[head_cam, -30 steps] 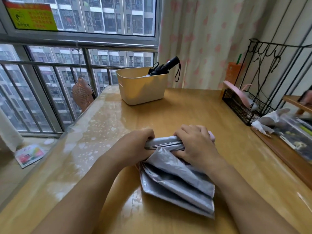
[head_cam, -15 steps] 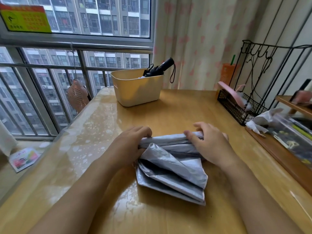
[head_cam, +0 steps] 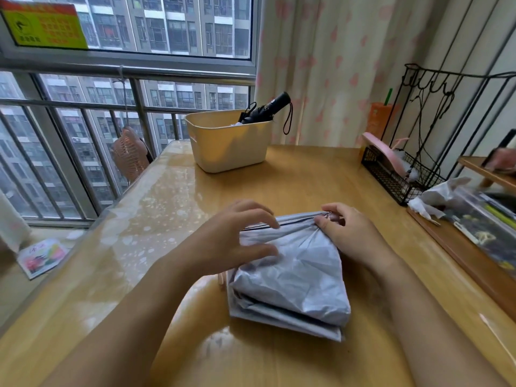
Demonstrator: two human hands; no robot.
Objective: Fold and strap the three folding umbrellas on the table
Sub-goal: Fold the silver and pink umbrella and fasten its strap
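Note:
A silver-grey folding umbrella (head_cam: 296, 277) lies collapsed on the wooden table (head_cam: 279, 177), its loose canopy folds spread toward me. My right hand (head_cam: 349, 236) pinches the canopy fabric at the umbrella's right end. My left hand (head_cam: 237, 238) rests on the left part with its fingers spread, fingertips touching the fabric and the shaft edge. A black folded umbrella (head_cam: 265, 108) sticks out of the cream basket (head_cam: 223, 146) at the back of the table, its wrist loop hanging over the rim. A bit of light fabric shows inside the basket beside it.
A black wire rack (head_cam: 396, 174) with a pink item stands at the right. Crumpled tissue and a clear box lie on a wooden tray (head_cam: 460, 252) at the right edge. The window railing runs along the left, with a small pink fan beyond the table's corner.
My left hand has let go of the rolled shaft and opened its fingers. My right hand slid to the right end and gathered fabric. The canopy has spread out wider and flatter.

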